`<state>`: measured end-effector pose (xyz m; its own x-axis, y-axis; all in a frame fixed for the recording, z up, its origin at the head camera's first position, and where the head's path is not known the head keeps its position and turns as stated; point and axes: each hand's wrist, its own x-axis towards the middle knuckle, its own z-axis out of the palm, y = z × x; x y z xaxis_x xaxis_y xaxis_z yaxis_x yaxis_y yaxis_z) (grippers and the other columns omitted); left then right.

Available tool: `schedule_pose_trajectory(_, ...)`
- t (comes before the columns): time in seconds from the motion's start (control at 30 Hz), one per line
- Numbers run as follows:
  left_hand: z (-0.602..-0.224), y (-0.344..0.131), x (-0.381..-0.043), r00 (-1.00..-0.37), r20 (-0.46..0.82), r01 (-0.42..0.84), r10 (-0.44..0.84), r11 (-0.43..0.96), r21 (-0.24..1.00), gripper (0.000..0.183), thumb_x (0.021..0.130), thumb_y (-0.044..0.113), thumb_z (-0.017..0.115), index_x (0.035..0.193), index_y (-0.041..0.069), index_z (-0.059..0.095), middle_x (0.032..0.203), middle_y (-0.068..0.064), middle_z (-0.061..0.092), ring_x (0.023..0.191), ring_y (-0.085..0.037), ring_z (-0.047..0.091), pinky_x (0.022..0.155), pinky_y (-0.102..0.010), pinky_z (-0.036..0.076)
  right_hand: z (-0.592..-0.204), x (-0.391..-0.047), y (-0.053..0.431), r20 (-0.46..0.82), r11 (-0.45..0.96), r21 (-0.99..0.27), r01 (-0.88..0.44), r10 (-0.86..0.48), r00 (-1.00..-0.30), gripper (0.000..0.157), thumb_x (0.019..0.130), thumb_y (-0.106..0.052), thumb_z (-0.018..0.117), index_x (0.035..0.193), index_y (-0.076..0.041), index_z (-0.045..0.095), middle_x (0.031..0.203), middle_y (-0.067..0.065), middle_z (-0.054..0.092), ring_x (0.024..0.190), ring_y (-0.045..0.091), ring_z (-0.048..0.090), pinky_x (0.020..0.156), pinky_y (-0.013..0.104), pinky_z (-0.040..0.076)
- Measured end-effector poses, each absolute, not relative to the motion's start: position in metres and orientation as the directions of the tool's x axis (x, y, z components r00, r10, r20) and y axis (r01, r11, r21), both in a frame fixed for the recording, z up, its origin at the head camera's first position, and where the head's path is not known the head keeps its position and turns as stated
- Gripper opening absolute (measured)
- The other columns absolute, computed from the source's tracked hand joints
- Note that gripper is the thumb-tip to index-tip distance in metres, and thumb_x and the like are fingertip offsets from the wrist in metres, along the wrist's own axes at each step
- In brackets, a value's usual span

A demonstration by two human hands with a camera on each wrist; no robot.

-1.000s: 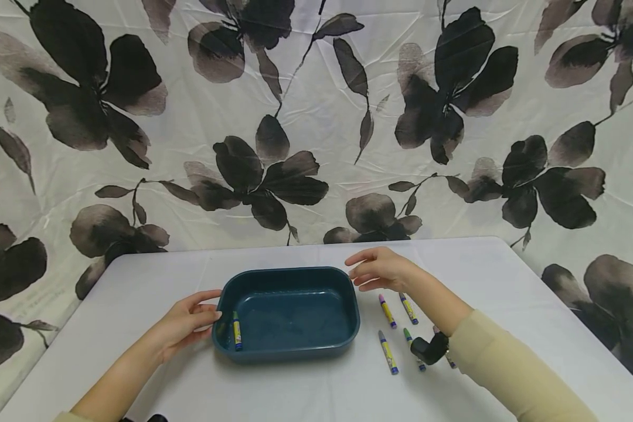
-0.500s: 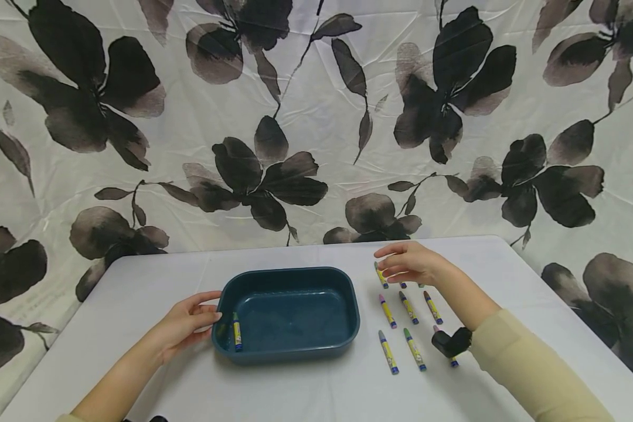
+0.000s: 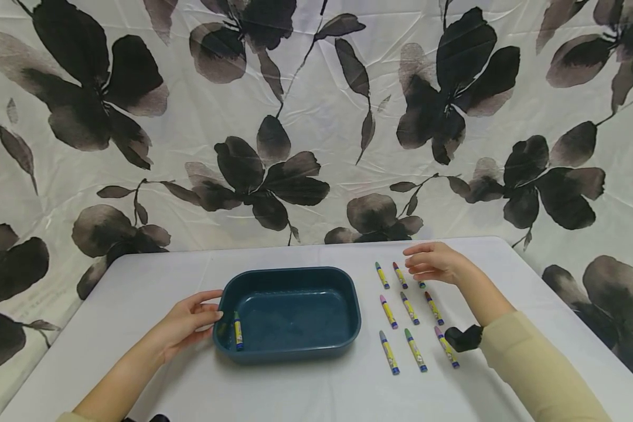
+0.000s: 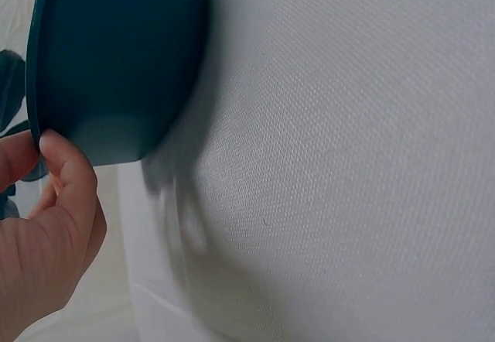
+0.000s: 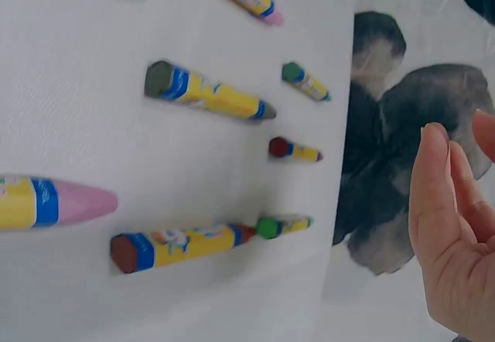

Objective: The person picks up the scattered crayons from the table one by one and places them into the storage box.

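Observation:
My left hand (image 3: 190, 321) pinches the left rim of a dark teal plastic basin (image 3: 295, 354), the thumb (image 4: 66, 156) against its outer wall. A yellow-wrapped crayon (image 3: 238, 333) lies inside at the basin's left end. My right hand (image 3: 436, 263) hovers over the far right crayon (image 3: 422, 285), partly covering it in the head view, with relaxed fingers and nothing in them. Beside it lie a red crayon (image 3: 400, 275) and a green one (image 3: 382, 275). In the right wrist view, the fingers (image 5: 433, 195) appear apart from the brown crayon (image 5: 182, 247).
Several more crayons lie in rows right of the basin, among them a pink one (image 3: 388, 312), a grey-blue one (image 3: 388, 353) and a green one (image 3: 415, 350). A white cloth covers the table (image 3: 295, 392). Behind hangs a floral curtain (image 3: 316, 176).
My right hand has moved right from the basin's far right corner, passing over the back row of crayons and uncovering several of them. The left hand stays on the rim.

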<state>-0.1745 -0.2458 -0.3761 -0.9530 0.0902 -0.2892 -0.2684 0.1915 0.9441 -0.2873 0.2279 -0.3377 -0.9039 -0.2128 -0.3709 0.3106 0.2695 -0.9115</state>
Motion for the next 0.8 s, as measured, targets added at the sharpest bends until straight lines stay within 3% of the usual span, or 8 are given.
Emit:
schedule_pose_trajectory(0.37, -0.375, -0.246, -0.173, -0.953, -0.287, -0.265, 0.097, 0.194, 0.945, 0.061, 0.089, 0.005, 0.058, 0.141, -0.003, 0.028, 0.096, -0.003, 0.052, 0.079, -0.01, 0.053, 0.067, -0.023, 0.049, -0.355, -0.294, 0.248, -0.454, 0.321, -0.849, 0.42, -0.034, -0.89, 0.05, 0.089, -0.005, 0.059, 0.133, 0.008, 0.04, 0.084, 0.002, 0.061, 0.071, 0.013, 0.061, 0.069, 0.026, 0.053)
schedule_pose_trajectory(0.8, -0.371, -0.245, -0.174, -0.951, -0.293, -0.271, 0.101, 0.188, 0.944, 0.06, 0.089, 0.006, 0.058, 0.141, -0.003, 0.029, 0.097, -0.004, 0.052, 0.081, -0.012, 0.054, 0.068, -0.023, 0.05, -0.382, -0.305, 0.249, -0.417, 0.415, -0.796, 0.44, 0.149, -0.897, 0.038, 0.087, -0.004, 0.06, 0.121, 0.007, 0.049, 0.076, 0.006, 0.059, 0.062, 0.013, 0.057, 0.06, 0.025, 0.051)
